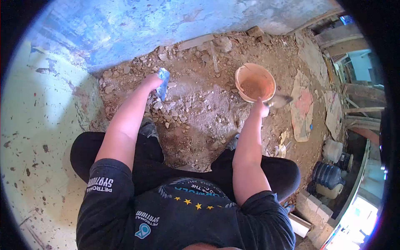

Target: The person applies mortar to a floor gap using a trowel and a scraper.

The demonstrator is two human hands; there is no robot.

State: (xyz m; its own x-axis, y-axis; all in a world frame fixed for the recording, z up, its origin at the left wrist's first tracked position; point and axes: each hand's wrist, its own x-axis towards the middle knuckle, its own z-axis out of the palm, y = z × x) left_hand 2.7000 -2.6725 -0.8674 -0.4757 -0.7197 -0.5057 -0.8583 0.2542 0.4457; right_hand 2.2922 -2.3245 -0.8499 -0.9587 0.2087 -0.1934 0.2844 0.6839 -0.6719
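Observation:
My left hand is closed around a flat blue-painted piece of plaster, held upright over the rubble near the wall. My right hand grips a trowel, its blade smeared by motion and pointing right. That hand is right at the near rim of an orange bucket, overlapping it in this view. Reddish-brown material shows inside the bucket. My legs are bent on either side of the dirt floor.
A blue wall runs across the far side, and a pale green wall stands at my left. Torn sheets lie right of the bucket. Further right are a blue water jug, pale blocks and timber planks.

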